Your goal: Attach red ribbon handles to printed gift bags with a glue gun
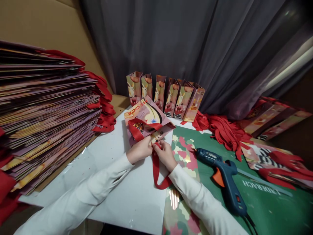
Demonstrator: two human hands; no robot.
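Tall flat-bag stack (51,120) at far L, prob. left to do; approx. six standing bags (174,98) at back look done, can't confirm. One bag (153,115), just in front, seems mid-job. L hand (141,150) grips its near edge; R hand (166,156) pinches red ribbon (156,169), loop dangling.

Left sleeve (95,187): white, long, plain cloth, creased lengthwise
Left cuff (127,160): white, wrist-length, a dark slit gaping just behind it
Left fingers (148,143): bare
Right sleeve (202,202): matching white, long, softly wrinkled
Right cuff (174,173): white, plain edge
Right fingers (158,148): bare
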